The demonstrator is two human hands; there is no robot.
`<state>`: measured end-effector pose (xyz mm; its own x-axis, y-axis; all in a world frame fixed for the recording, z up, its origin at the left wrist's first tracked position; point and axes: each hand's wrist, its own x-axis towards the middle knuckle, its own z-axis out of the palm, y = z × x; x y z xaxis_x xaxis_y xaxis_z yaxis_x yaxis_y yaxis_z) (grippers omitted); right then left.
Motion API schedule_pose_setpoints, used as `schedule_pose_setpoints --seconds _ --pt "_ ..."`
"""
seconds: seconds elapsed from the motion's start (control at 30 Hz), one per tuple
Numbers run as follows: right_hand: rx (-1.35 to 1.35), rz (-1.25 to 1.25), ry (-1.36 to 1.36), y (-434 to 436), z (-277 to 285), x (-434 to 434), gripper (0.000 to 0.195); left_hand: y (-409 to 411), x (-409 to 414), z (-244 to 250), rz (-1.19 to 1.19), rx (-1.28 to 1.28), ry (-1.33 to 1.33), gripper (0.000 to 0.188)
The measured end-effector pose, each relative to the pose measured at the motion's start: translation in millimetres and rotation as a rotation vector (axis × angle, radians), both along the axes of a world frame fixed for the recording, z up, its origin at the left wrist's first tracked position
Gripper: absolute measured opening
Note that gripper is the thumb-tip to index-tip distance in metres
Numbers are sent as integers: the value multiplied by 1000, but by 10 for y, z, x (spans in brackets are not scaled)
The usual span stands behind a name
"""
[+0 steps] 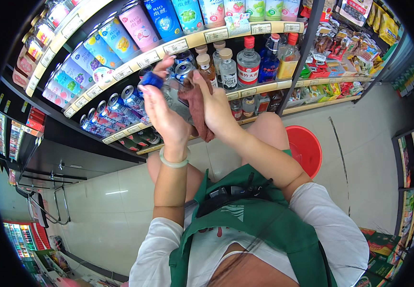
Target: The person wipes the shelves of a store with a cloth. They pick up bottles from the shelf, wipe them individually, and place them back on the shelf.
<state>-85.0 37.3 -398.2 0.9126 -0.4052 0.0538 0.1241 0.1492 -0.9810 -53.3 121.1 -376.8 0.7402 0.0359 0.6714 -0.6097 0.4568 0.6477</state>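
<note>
My left hand (165,116), with a pale bangle at its wrist, holds a clear bottle (175,96) by its blue cap (152,80). The bottle is tilted in front of the shelf, its cap end to the left. My right hand (217,109) grips a reddish-brown cloth (197,107) and presses it around the bottle's other end. The cloth hides that end, and one part of it hangs down below my fingers. Just behind my hands stand blue drink cans (184,70) and a small bottle with a wooden-looking cap (203,64).
A curved-looking shelf edge (178,46) with price tags runs above my hands, bearing RIO cans (139,27). Clear liquor bottles (248,62) stand to the right. A red bucket (305,150) rests on the tiled floor by my right knee. Snack packs (343,50) fill the shelves farther right.
</note>
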Motion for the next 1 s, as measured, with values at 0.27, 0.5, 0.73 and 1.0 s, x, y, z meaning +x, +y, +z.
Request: schedule_pose_setpoints --seconds 0.27,0.5,0.73,1.0 --pt "809 343 174 -150 -605 -95 44 283 -96 -498 82 302 -78 34" --pt "493 436 473 -391 -1405 -129 50 672 -142 -831 -113 807 174 24" --pt "364 544 716 -538 -1571 -135 42 814 16 -1319 -20 860 168 30" --pt "1301 242 -78 -1310 -1531 -630 44 725 474 -3118 215 1676 263 42"
